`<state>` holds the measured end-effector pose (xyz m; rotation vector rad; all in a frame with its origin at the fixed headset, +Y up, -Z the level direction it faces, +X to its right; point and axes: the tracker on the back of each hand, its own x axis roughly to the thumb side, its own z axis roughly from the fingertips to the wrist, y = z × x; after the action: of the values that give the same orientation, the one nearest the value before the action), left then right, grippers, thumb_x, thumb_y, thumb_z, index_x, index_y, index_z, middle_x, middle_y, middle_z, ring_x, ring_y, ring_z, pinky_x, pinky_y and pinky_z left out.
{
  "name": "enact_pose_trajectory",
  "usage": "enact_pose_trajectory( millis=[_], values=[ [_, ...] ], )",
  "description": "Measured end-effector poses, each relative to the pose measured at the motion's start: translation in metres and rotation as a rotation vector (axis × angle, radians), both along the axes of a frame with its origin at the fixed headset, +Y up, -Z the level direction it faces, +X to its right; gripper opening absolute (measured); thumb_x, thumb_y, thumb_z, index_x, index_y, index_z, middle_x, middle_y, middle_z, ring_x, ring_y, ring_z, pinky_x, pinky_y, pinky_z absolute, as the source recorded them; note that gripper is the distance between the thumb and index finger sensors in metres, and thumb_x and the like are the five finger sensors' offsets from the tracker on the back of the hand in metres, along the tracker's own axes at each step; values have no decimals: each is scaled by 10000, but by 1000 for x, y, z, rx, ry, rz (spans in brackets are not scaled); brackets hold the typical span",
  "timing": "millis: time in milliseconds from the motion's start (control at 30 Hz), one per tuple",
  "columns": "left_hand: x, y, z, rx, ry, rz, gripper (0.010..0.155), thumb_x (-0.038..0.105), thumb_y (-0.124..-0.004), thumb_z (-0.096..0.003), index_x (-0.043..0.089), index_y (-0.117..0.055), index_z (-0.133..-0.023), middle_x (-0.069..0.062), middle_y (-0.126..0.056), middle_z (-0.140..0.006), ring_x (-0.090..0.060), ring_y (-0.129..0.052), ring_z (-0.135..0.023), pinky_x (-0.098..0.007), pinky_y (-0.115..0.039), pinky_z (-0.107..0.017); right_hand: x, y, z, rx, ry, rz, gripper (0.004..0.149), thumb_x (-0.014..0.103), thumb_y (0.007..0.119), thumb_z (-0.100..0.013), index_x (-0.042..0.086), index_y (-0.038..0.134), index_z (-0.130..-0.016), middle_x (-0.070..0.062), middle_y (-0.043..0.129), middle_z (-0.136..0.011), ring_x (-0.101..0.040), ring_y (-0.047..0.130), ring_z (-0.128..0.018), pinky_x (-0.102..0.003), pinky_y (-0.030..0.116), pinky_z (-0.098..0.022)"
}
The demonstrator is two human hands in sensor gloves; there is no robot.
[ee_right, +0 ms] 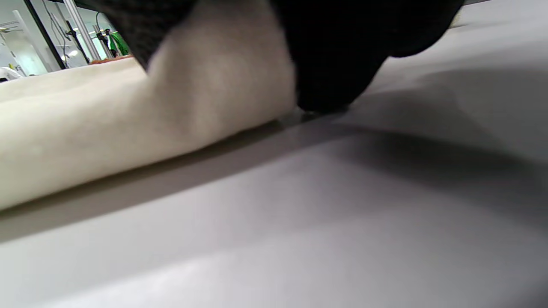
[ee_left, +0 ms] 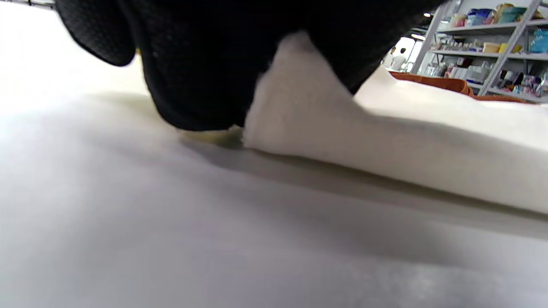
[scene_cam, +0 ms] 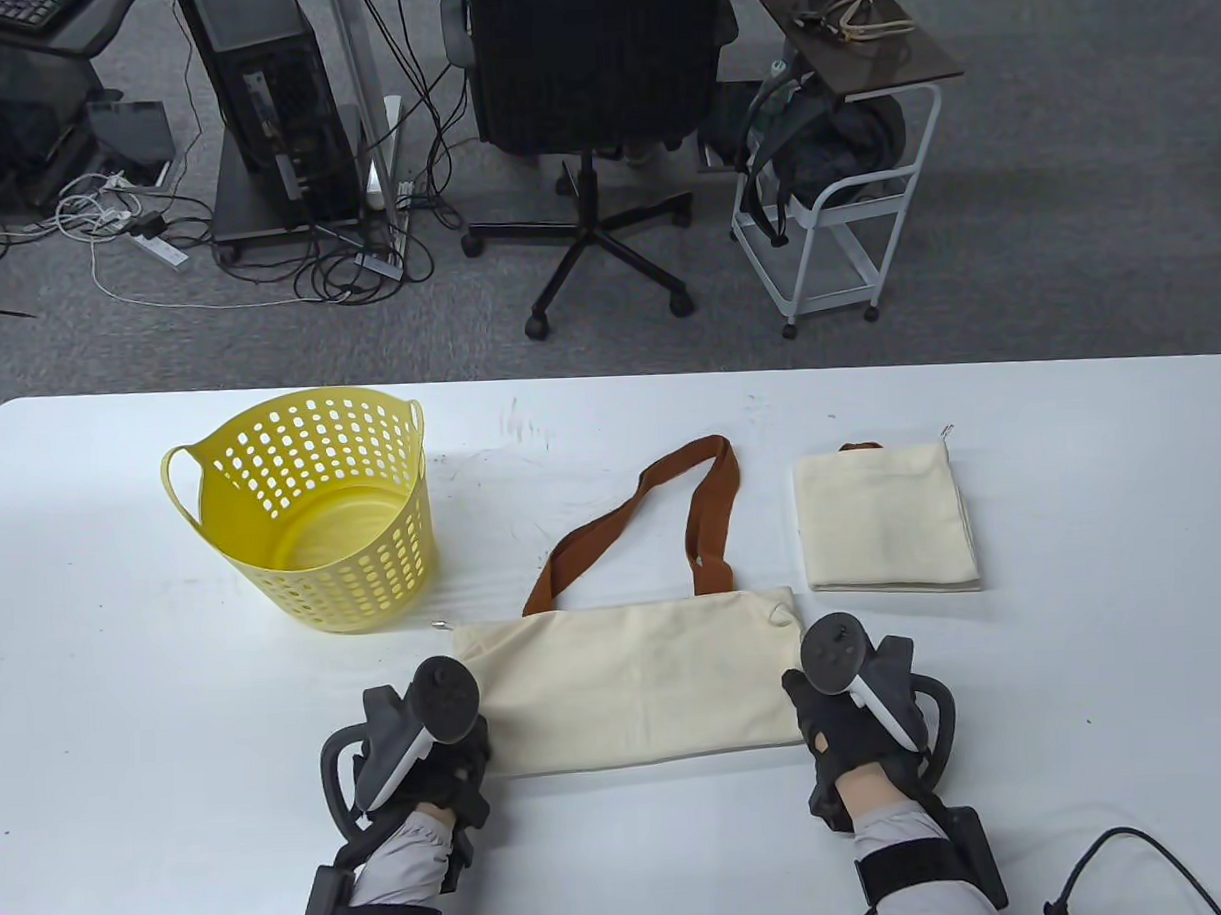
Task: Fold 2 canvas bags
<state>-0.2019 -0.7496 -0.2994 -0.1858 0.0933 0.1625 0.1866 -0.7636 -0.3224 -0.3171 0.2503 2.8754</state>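
A yellow perforated plastic basket point(scene_cam: 317, 508) stands on the left of the white desk point(scene_cam: 99, 695). Near it the left hand point(scene_cam: 421, 749) pinches the near left corner of the cream canvas bag with brown straps point(scene_cam: 633, 682), which lies flat at the middle of the desk's near side with its straps point(scene_cam: 707, 504) stretched away, while the right hand point(scene_cam: 850, 714) pinches its near right corner. Just beyond that hand, a second cream canvas bag folded into a neat rectangle point(scene_cam: 885, 518) rests on the desk.
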Motion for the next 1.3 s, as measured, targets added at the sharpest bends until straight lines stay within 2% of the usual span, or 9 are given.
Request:
enact_pose_trajectory(
  millis=[133,267,367,467,600,667,800,1000,1300],
  values=[
    [10,2,0,-2,-62,-154,491,368,-990,-494,-50,-983,-753,-46,-1083,-465,-333,-971,-638,-698,-577,-625,-1,0,1,8,-29,62,493,470,849,-461,85,833,-769,-12,940,-382,-241,885,-515,-561,604,-625],
    [8,2,0,-23,-60,-179,858,420,-976,-496,62,-567,-1159,-244,-753,-1085,-541,-581,-1009,-790,-404,-651,-2,3,6,65,-28,175,704,528,855,-420,80,669,-932,-67,880,-565,-296,774,-703,-607,506,-667],
    [6,-3,-2,-80,-105,-99,912,353,-939,-532,223,-300,-1169,-190,-344,-1234,-510,-220,-1091,-789,-268,-677,-12,11,12,166,25,218,802,456,891,-434,133,473,-1037,-126,729,-810,-360,544,-877,-640,385,-700],
    [5,-4,-2,-121,-162,-67,933,341,-916,-545,337,-192,-1133,-108,-154,-1237,-455,-62,-1089,-769,-181,-698,-35,18,18,252,206,150,721,409,857,-453,193,527,-1056,-133,633,-939,-370,451,-931,-629,376,-702],
    [3,-12,-4,-247,-263,125,940,341,-934,-529,404,-201,-1115,-49,-50,-1218,-395,57,-1062,-743,-100,-700,-74,9,21,86,611,23,635,414,717,-506,356,456,-1082,-62,357,-1157,-382,265,-1032,-662,310,-709],
    [5,-14,-4,-296,-302,170,946,347,-947,-519,417,-215,-1114,-34,-32,-1212,-381,76,-1057,-742,-90,-700,-88,-4,22,-100,738,6,608,449,584,-538,409,333,-1090,19,151,-1169,-346,70,-1025,-651,193,-709],
    [6,-16,-3,-342,-334,202,957,363,-968,-500,403,-242,-1122,-54,-87,-1226,-391,15,-1078,-755,-127,-702,-83,-22,18,-319,699,-38,611,510,487,-543,448,196,-1077,80,62,-1152,-324,19,-1023,-631,140,-709],
    [6,-14,-3,-332,-331,243,874,367,-964,-514,342,-369,-1153,-38,-255,-1249,-372,-71,-1100,-735,-164,-709,-61,-15,14,-280,514,-164,633,483,650,-537,388,353,-1088,48,201,-1161,-349,119,-1025,-589,198,-723],
    [23,-3,1,-219,-360,172,628,283,-944,-542,263,-664,-1104,-56,-656,-1168,-307,-391,-1132,-715,-308,-744,-65,6,14,-41,415,-14,473,416,800,-479,183,794,-891,-72,720,-943,-412,664,-872,-599,613,-626]
  ],
)
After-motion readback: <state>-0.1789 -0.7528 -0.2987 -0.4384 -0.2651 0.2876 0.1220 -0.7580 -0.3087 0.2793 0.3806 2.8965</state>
